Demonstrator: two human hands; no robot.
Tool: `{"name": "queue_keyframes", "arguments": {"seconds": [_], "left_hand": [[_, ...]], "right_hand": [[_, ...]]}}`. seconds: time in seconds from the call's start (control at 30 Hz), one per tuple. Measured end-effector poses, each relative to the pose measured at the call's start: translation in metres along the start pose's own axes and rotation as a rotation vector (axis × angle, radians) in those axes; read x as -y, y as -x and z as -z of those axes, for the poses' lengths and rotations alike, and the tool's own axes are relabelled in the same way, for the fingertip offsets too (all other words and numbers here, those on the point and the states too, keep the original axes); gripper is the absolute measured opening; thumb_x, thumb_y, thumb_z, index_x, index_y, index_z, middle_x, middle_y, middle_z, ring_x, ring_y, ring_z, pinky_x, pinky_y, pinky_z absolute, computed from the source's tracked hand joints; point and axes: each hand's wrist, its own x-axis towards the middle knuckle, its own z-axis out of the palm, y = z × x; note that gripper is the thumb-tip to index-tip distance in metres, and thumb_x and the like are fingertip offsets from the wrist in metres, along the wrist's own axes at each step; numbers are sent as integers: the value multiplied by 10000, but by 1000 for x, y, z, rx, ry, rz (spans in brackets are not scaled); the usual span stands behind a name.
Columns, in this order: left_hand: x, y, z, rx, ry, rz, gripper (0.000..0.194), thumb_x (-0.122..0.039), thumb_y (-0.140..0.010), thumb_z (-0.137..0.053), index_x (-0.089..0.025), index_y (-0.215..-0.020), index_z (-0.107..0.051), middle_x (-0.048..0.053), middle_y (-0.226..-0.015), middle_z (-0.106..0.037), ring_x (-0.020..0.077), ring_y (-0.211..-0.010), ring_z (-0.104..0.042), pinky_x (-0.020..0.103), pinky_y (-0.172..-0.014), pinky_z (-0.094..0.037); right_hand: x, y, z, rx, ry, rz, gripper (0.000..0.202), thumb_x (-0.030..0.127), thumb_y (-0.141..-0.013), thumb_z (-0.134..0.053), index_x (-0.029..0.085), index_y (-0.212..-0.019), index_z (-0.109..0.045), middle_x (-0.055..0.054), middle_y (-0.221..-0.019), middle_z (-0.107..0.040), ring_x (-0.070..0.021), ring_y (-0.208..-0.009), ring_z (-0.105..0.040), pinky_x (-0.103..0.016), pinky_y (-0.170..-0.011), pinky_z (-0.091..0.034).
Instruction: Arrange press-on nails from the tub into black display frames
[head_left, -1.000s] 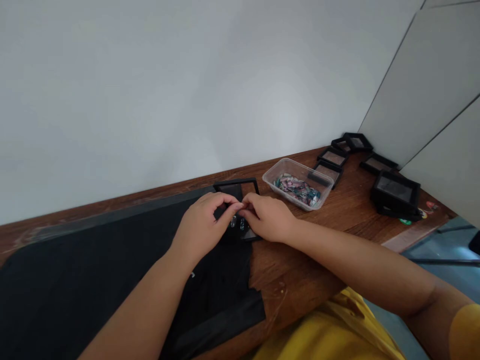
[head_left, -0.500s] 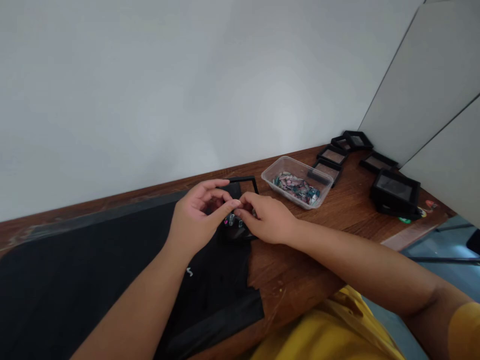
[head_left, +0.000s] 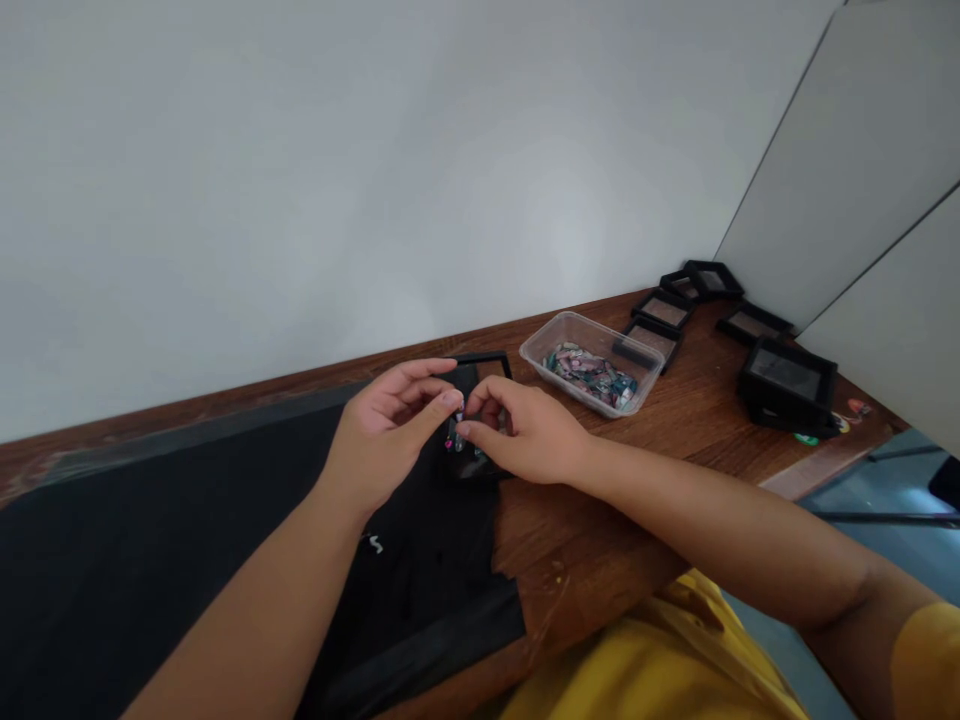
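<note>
My left hand (head_left: 386,420) is over the black mat, its thumb and fingertips pinched at a small shiny piece (head_left: 460,408). Close against it, my right hand (head_left: 532,430) has its thumb and index finger bent together at the same piece; whether it grips anything is too small to tell. Under both hands lies a black frame (head_left: 504,358), partly hidden by them. Several small shiny pieces, one of them pink (head_left: 448,443), show in the frame below the fingertips.
A clear plastic tub (head_left: 645,398) of pink and teal pieces stands right of my hands. Several black frames (head_left: 664,308) lie behind it, and stacked black frames (head_left: 787,385) sit at the right. A white scrap (head_left: 376,544) lies on the black mat (head_left: 225,520).
My fingertips have parted slightly, with both hands a little further left, and a small shiny piece now shows between them.
</note>
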Motion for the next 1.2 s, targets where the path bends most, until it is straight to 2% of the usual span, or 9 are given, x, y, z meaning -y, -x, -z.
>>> {"name": "queue_keyframes", "arguments": {"seconds": [0.2,0.4,0.5,0.57,0.73,0.87,1.0,1.1,1.2], "left_hand": [[0,0,-1,13,68,16,476,-479,-743,-773,-230,-1140,-691,10,-811,-740,195,-776,-689,337,-723,-598],[-3,1,-3,15,174,73,379,-390,-718,-811,-251,-1060,-729,-4,-824,-776,194,-782,-690,327,-704,-582],[-2,0,-4,-4,206,83,375,-399,-677,-848,-244,-1004,-752,9,-847,-786,200,-808,-699,319,-701,-575],[-1,-1,-5,-46,226,71,389,-430,-651,-869,-228,-969,-770,13,-808,-766,172,-752,-670,284,-661,-545],[-1,-6,-4,-199,318,16,325,-452,-693,-863,-194,-872,-779,-43,-581,-562,87,-552,-445,222,-517,-362],[-1,-11,-1,-378,352,-38,246,-403,-714,-822,-186,-774,-724,-64,-547,-455,87,-541,-381,236,-491,-282],[4,-15,2,-495,282,-48,202,-347,-716,-788,-191,-749,-664,-56,-593,-498,90,-559,-395,243,-505,-296],[8,-16,3,-511,229,-36,173,-321,-731,-774,-183,-774,-678,-52,-618,-530,87,-553,-388,252,-508,-295],[10,-16,3,-509,180,-36,149,-294,-747,-765,-176,-810,-699,-51,-650,-554,86,-562,-398,260,-557,-350]], "right_hand": [[1,3,2,-57,121,84,345,287,-902,-754,206,-1196,-592,27,-936,-674,-131,-759,-594,-262,-688,-381],[-1,4,3,-93,173,154,295,288,-940,-718,204,-1203,-613,12,-955,-679,-139,-801,-612,-266,-724,-398],[-2,4,3,-111,197,183,294,286,-945,-722,194,-1209,-629,10,-941,-677,-138,-793,-604,-270,-719,-385],[-3,4,2,-123,181,191,304,289,-943,-730,188,-1214,-635,13,-925,-673,-133,-775,-596,-268,-716,-384],[1,3,5,-96,143,39,305,343,-943,-729,181,-1191,-656,23,-850,-665,-133,-729,-585,-257,-668,-375],[5,3,11,-25,343,-92,309,374,-931,-737,186,-1174,-703,0,-810,-694,-168,-763,-617,-281,-676,-364],[6,3,15,36,495,-135,319,415,-936,-720,201,-1172,-729,-36,-857,-746,-224,-901,-683,-303,-720,-400],[6,4,16,65,546,-151,315,425,-934,-712,212,-1164,-743,-53,-919,-777,-249,-987,-704,-315,-759,-433],[6,5,15,87,561,-163,301,415,-919,-721,224,-1150,-752,-56,-968,-793,-254,-1020,-714,-318,-777,-452]]}}
